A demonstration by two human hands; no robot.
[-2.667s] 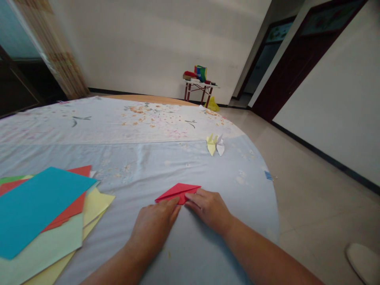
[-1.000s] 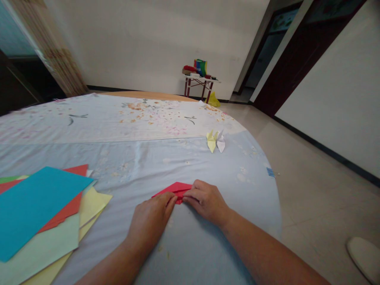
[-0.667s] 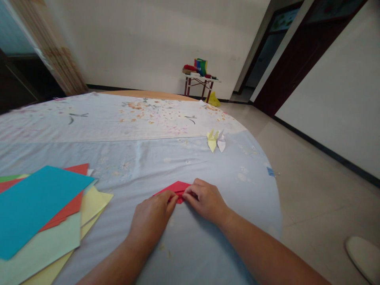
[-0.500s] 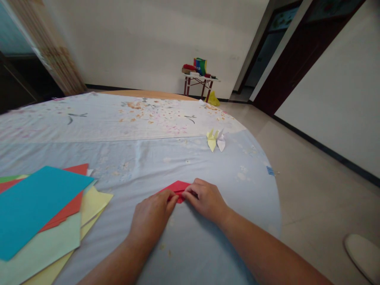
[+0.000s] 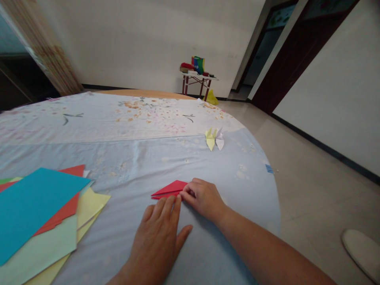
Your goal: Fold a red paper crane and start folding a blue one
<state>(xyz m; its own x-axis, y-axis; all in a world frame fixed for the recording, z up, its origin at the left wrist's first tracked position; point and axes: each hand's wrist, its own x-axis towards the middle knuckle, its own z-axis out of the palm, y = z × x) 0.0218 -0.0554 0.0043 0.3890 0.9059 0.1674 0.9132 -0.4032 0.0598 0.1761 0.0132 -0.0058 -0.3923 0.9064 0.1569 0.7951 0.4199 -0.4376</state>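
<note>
We have the red paper (image 5: 171, 187) flat on the cloth (image 5: 130, 221), right of the stack (image 5: 44, 209). Our right hand (image 5: 204, 198) seems to pinch its right part between thumb and forefinger; our left hand (image 5: 160, 237) is spread, fingertips on the near edge. We judge this a creasing step; the next move calls for steady pressure along the fold, edges kept aligned.

Red paper (image 5: 171, 187), bright and matte, lying low and nearly flat, just left of centre in the lower half of the frame! It's folded in layers: a peaked flap on the upper side, a narrower strip below, a thin line dividing them. Sharp end pointing left, right end and part of the lower edge covered.
</note>
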